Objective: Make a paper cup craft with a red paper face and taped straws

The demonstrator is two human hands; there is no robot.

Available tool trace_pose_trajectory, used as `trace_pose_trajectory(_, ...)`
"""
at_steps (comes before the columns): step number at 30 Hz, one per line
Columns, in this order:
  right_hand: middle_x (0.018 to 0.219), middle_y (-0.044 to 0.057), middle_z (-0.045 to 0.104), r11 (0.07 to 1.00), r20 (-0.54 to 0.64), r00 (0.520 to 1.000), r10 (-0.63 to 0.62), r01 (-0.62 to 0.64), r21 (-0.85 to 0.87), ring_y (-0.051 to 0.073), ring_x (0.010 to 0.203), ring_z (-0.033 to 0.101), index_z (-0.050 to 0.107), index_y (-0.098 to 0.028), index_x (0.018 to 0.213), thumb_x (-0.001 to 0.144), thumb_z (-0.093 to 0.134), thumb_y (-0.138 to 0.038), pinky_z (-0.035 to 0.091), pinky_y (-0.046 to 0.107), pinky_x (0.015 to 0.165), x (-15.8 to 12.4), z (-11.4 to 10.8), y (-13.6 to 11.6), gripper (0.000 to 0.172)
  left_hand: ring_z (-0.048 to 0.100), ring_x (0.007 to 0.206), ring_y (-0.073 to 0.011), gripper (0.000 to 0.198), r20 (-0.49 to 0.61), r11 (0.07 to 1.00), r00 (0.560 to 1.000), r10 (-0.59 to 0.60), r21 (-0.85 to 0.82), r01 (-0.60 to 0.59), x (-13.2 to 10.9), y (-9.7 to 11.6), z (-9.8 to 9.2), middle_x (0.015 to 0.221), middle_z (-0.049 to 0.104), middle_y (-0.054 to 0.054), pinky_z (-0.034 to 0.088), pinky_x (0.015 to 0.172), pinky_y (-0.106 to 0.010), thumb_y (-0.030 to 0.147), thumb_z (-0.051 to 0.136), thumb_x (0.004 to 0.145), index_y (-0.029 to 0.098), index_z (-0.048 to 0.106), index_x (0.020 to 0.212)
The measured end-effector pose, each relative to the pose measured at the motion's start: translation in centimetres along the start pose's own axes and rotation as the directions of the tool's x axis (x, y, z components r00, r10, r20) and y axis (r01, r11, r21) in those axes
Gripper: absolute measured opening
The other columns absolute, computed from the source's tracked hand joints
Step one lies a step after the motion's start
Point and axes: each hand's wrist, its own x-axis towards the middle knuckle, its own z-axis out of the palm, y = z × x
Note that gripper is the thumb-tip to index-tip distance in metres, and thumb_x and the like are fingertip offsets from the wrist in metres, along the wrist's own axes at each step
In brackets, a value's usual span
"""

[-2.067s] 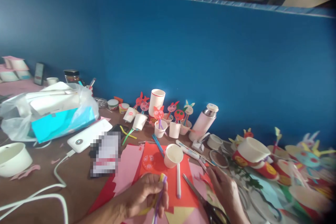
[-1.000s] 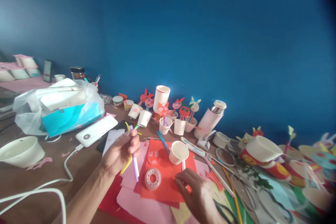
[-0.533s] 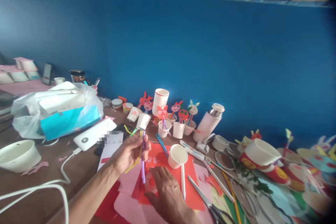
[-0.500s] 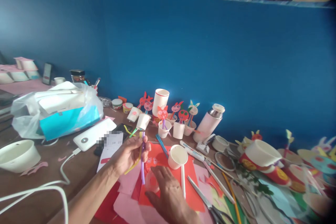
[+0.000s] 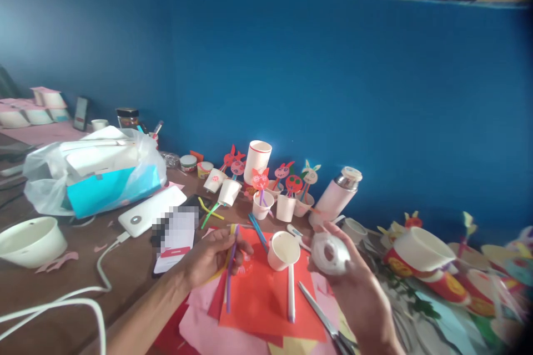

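My left hand [image 5: 210, 258] pinches a purple straw [image 5: 229, 288] together with a yellow straw [image 5: 230, 258], above the left edge of the red paper [image 5: 258, 294]. My right hand [image 5: 362, 294] is raised at the right, its fingers round a white roll of tape [image 5: 318, 258] with the hole facing me. Between both hands a white paper cup [image 5: 283, 250] stands on the red paper. Just below the cup lies a white pen-like stick [image 5: 291, 294]. Open scissors [image 5: 320, 310] rest beside my right wrist.
Small cups with paper animal faces [image 5: 286, 208] stand along the blue partition [image 5: 325, 77], next to a leaning thermos [image 5: 335, 197]. At left are a plastic bag [image 5: 45, 177], a white power bank [image 5: 154, 212] with its cable, a phone [image 5: 179, 233] and a bowl [image 5: 31, 244]. More cups [image 5: 422, 244] crowd the right.
My right hand has picked up the tape roll from the red paper and lifted it to the right. My left hand has lowered slightly, still holding the straws.
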Motion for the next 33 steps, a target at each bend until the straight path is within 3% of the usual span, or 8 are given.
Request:
trace_pose_trajectory(2,0.102,0.013,0.062,0.999,-0.022,0.999,0.032,-0.032,-0.019,0.026,0.082,0.064,0.050,-0.020,0.110,0.085,0.034,-0.052,0.051,0.030,0.050,0.4,-1.2,0.1,0.043,0.060,0.057,-0.0139,0.014,-0.010,1.000,1.000,-0.020,-0.007,0.020,0.1,-0.5,0.0,0.080,0.067,-0.011,0.046,0.049,-0.023,0.025,0.059,0.083,0.011,0.058,0.081)
trace_pose_trajectory(5,0.077,0.004,0.063,0.908,0.028,0.995,0.091,-0.071,-0.414,0.019,0.064,0.061,0.057,-0.020,0.085,0.082,0.046,-0.045,0.048,0.026,0.050,0.7,-2.0,0.5,0.027,0.060,0.056,-0.0140,0.014,-0.011,0.999,0.999,-0.036,-0.014,0.036,0.2,-1.1,0.0,0.080,0.068,-0.011,0.047,0.049,-0.024,0.025,0.059,0.083,0.012,0.059,0.080)
trace_pose_trajectory(9,0.093,0.003,0.066,0.479,0.163,0.987,-0.005,0.146,-0.866,0.021,0.083,0.062,0.064,-0.027,0.095,0.076,0.054,-0.026,0.048,0.030,0.070,0.3,-1.7,1.7,0.021,0.060,0.057,-0.0138,0.011,-0.010,0.998,0.998,-0.061,-0.025,0.061,0.2,-1.4,0.2,0.079,0.068,-0.011,0.046,0.050,-0.024,0.024,0.059,0.083,0.013,0.058,0.082)
trace_pose_trajectory(14,0.091,0.003,0.067,0.166,0.284,0.957,-0.062,0.290,-0.943,0.022,0.083,0.064,0.065,-0.029,0.097,0.073,0.053,-0.017,0.047,0.028,0.064,0.0,-0.1,4.1,0.030,0.060,0.057,-0.0136,0.011,0.004,0.995,0.996,-0.094,-0.013,0.094,0.3,-1.2,0.6,0.079,0.068,-0.011,0.046,0.051,-0.024,0.023,0.059,0.082,0.012,0.057,0.082)
trace_pose_trajectory(18,0.087,0.001,0.066,0.177,0.243,0.965,-0.103,0.258,-0.950,0.019,0.079,0.064,0.064,-0.027,0.085,0.078,0.052,-0.022,0.045,0.025,0.060,0.4,0.3,4.3,0.015,0.060,0.057,-0.0144,0.015,0.025,0.991,0.992,-0.126,0.050,0.125,0.7,-1.1,0.7,0.078,0.068,-0.012,0.045,0.050,-0.024,0.026,0.060,0.082,0.012,0.056,0.079)
trace_pose_trajectory(23,0.087,0.000,0.065,0.230,0.129,0.989,0.074,0.109,-0.967,0.018,0.081,0.063,0.063,-0.027,0.080,0.082,0.048,-0.029,0.043,0.025,0.063,0.9,-2.7,1.4,0.016,0.060,0.054,-0.0146,0.018,0.044,0.983,0.986,-0.158,0.106,0.153,1.5,-1.2,0.7,0.077,0.068,-0.012,0.046,0.049,-0.025,0.027,0.060,0.081,0.010,0.058,0.077)
trace_pose_trajectory(27,0.088,0.000,0.066,0.178,0.010,0.978,0.210,-0.028,-0.984,0.020,0.080,0.063,0.062,-0.028,0.083,0.081,0.046,-0.033,0.041,0.027,0.064,0.8,-5.5,-0.3,0.016,0.060,0.053,-0.0136,0.018,0.049,0.981,0.983,-0.175,0.094,0.170,2.0,-2.1,0.6,0.075,0.067,-0.012,0.047,0.049,-0.024,0.027,0.058,0.082,0.010,0.059,0.075)
trace_pose_trajectory(33,0.092,0.002,0.065,0.152,0.004,0.969,0.249,-0.035,-0.988,0.021,0.086,0.062,0.061,-0.026,0.083,0.081,0.044,-0.032,0.040,0.028,0.067,1.1,-5.5,0.5,0.019,0.060,0.055,-0.0133,0.016,0.033,0.988,0.989,-0.145,0.053,0.143,1.7,-2.9,-0.2,0.077,0.067,-0.012,0.048,0.049,-0.025,0.024,0.055,0.085,0.009,0.059,0.079)
